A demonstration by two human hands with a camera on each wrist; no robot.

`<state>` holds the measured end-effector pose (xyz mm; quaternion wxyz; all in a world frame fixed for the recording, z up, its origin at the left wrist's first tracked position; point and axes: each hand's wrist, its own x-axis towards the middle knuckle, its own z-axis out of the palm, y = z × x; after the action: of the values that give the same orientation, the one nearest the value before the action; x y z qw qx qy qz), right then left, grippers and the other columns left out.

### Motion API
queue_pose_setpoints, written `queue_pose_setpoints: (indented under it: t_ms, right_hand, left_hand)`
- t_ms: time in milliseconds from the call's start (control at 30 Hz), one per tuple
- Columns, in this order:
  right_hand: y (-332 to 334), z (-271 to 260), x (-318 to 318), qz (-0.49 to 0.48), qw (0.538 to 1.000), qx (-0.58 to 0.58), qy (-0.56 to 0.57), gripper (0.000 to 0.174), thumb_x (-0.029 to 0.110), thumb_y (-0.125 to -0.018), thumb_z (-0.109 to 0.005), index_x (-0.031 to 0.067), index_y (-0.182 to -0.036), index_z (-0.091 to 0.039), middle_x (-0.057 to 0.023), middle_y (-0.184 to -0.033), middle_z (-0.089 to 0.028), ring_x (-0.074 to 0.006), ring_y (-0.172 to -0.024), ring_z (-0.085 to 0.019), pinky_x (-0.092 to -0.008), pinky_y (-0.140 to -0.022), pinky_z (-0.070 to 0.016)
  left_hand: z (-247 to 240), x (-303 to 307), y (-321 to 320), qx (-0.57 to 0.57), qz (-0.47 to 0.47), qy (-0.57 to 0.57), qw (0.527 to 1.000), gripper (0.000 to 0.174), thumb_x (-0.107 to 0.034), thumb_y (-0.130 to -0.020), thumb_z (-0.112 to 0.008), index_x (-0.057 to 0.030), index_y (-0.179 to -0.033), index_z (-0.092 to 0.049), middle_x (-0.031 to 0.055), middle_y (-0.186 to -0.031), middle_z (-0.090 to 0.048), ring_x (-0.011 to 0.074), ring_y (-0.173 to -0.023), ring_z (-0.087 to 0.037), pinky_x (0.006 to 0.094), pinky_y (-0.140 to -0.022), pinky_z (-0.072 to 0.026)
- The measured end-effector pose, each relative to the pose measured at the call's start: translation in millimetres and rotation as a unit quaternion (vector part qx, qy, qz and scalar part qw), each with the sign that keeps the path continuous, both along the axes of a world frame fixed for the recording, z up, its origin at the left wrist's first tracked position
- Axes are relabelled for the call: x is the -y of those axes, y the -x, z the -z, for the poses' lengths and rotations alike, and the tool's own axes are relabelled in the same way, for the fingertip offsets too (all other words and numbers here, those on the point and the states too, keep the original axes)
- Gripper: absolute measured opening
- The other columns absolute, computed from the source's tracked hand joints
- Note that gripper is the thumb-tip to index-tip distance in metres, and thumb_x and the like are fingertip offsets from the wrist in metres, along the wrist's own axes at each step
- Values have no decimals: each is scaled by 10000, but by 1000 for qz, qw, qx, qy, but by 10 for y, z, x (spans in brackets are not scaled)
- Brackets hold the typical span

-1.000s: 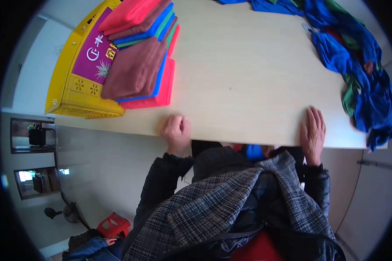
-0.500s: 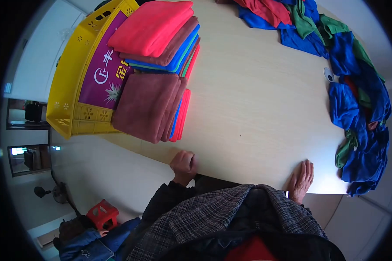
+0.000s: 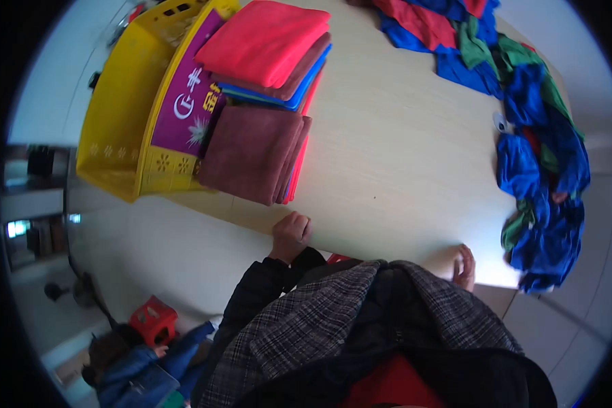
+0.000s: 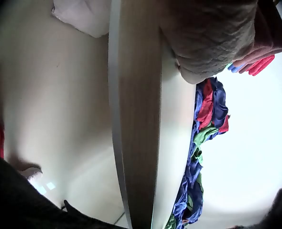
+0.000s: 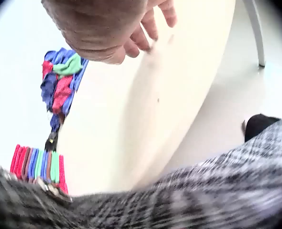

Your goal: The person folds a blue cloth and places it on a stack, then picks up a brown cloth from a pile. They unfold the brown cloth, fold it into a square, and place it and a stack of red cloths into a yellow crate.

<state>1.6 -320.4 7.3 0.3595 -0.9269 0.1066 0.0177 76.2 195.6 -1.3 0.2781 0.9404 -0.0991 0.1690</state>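
My left hand (image 3: 292, 234) rests as a fist at the table's near edge, just below the stacks of folded cloths; nothing shows in it. The left wrist view has that hand (image 4: 210, 36) large and dark at the top. At the same edge, further right, is my right hand (image 3: 464, 265), with relaxed, slightly bent fingers and no object. Its fingertips are close over the tabletop in the right wrist view. One stack has a red folded cloth (image 3: 268, 41) on top, the nearer one a brown folded cloth (image 3: 251, 149). Crumpled blue cloths (image 3: 547, 224) lie beyond my right hand.
A yellow crate (image 3: 115, 122) with a purple panel stands left of the stacks. More loose red, green and blue cloths (image 3: 466, 61) line the far and right table edges. A small white round object (image 3: 500, 122) lies beside them. Behind, left, a person sits near a red stool (image 3: 154, 319).
The head view has shifted and tilted. My right hand has gone from lying flat on the table to being lifted with bent fingers; my left fist stays at the edge.
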Motion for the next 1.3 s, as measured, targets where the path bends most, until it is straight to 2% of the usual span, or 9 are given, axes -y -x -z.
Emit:
queue_pose_setpoints:
  t_ms: [133,233,267,300,567,900,1167,1200,1300]
  right_hand:
    - [830,-253,1218,94,960,-138,224,265,221,-1009,-501,77,-1190,-630,-178,-1025,-686,-333,-993,-669,-461,-880,-536]
    - [2538,-706,1955,213,889,-185,360,231,225,-986,-510,71,-1055,-668,-189,-1015,-670,-354,-944,-652,-476,-858,-528]
    - [3380,-505,1906,-172,817,-209,510,242,223,-995,-507,115,-1151,-657,-151,-1018,-694,-331,-987,-665,-498,-865,-531]
    - [3360,-878,1343,-253,859,-323,306,245,199,-1017,-487,125,-1194,-639,-175,-1125,-653,-250,-1075,-633,-441,-908,-522]
    - [3626,-1068,-1253,-88,898,-344,262,229,201,-990,-512,106,-1136,-661,-183,-1076,-662,-284,-1038,-641,-451,-892,-523]
    - [2788,-1146,-2612,-47,928,-347,126,216,204,-952,-547,79,-1054,-691,-195,-1006,-674,-332,-985,-654,-466,-868,-525]
    - [2556,-421,-2463,-97,936,-340,4,215,207,-922,-575,57,-989,-715,-204,-950,-684,-371,-943,-664,-479,-849,-526]
    - [2143,-34,-2298,-143,942,-260,156,232,201,-933,-564,36,-994,-715,-188,-941,-707,-375,-919,-673,-444,-836,-531]
    - [230,-1204,-2959,40,965,-158,-204,307,256,-974,-570,-3,-1052,-716,-106,-938,-721,-180,-913,-662,-327,-829,-516]
  left_hand:
    - [115,-189,-75,-2,28,11,1000,154,-104,-844,-681,-102,-751,-557,93,-730,-553,306,-644,-603,433,-567,-492]
    - [183,-131,-65,-15,47,21,999,163,-114,-859,-668,-105,-748,-549,100,-743,-553,309,-651,-601,442,-577,-495]
    - [198,-175,-36,-29,36,-3,999,165,-124,-865,-662,-107,-748,-548,101,-753,-558,310,-655,-601,444,-582,-497]
    - [239,-192,-27,-13,55,-24,998,183,-150,-880,-647,-109,-742,-534,97,-757,-552,310,-650,-598,447,-574,-501]
    - [289,-267,-50,4,183,21,983,185,-160,-859,-647,-122,-733,-517,104,-759,-525,321,-629,-594,459,-536,-499]
    - [235,-334,2,-66,255,61,963,157,-204,-881,-648,-114,-816,-537,120,-892,-554,362,-721,-619,500,-610,-506]
    - [72,-621,-150,-51,348,72,933,113,-159,-878,-645,-102,-821,-565,109,-851,-588,315,-697,-630,444,-591,-515]
    - [-78,-739,-196,-50,404,93,909,115,-159,-878,-645,-98,-816,-570,101,-802,-584,292,-690,-637,435,-593,-521]
    - [-789,-1242,-212,48,426,71,900,110,-123,-809,-716,-76,-794,-617,68,-743,-584,258,-641,-629,384,-585,-536]
